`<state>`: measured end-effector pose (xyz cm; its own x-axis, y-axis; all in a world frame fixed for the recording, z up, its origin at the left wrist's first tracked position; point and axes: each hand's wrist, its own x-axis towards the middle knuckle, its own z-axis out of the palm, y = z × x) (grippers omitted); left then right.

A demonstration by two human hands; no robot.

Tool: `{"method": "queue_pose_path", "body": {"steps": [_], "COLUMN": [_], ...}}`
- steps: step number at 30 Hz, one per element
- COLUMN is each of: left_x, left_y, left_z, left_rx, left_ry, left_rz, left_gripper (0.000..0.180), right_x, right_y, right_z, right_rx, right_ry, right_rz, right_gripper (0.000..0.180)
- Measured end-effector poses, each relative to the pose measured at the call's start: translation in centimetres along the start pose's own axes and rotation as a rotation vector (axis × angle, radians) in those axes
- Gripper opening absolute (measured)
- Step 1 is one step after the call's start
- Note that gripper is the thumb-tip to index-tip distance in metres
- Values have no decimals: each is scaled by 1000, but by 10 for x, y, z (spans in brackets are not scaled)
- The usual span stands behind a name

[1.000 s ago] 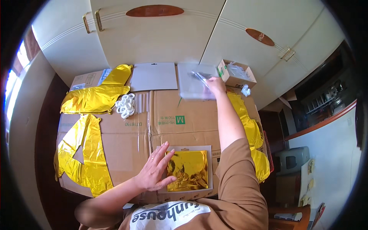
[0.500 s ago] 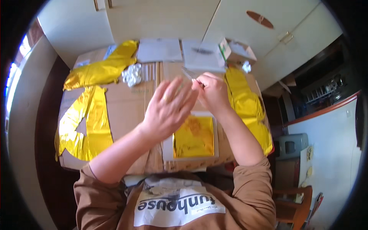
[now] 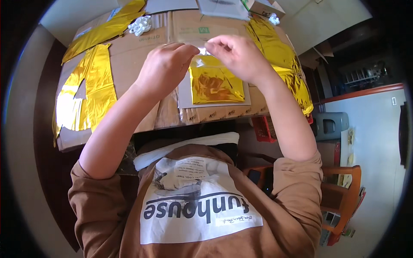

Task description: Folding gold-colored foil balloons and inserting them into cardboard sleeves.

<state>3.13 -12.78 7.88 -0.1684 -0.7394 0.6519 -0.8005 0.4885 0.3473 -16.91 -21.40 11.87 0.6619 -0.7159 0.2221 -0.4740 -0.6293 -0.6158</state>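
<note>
A flat, square gold foil packet (image 3: 217, 84) lies on a pale sheet (image 3: 186, 96) near the table's front edge. At its far side a clear, shiny piece of plastic film (image 3: 202, 51) shows between my two hands. My left hand (image 3: 167, 64) is closed in a pinch at the left end of that film. Opposite it, my right hand (image 3: 238, 56) has thumb and fingers brought together at the film's right end, above the packet's far corner. The fingertips partly hide what they grip.
Brown cardboard (image 3: 129, 60) covers the table. Large gold foil balloon pieces lie left (image 3: 101, 73), far left (image 3: 99, 32) and right (image 3: 275, 51). A white rosette (image 3: 140, 26) and an open box (image 3: 263, 7) stand farther back. A wooden chair (image 3: 344, 185) is at my right.
My view has tilted downward. The hands have moved apart, to the far side of the gold packet. The thin strips seen by my right hand no longer show.
</note>
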Motion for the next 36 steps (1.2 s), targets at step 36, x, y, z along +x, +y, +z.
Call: {"method": "queue_pose_path", "body": {"steps": [36], "left_x": [-26], "left_y": [8], "left_z": [21], "left_rx": [-29], "left_ry": [-149], "left_rz": [-287], "left_gripper": [10], "right_x": [-99], "right_y": [17], "right_z": [20], "right_rx": [-523], "right_ry": [573], "right_rz": [-247], "right_gripper": [23]}}
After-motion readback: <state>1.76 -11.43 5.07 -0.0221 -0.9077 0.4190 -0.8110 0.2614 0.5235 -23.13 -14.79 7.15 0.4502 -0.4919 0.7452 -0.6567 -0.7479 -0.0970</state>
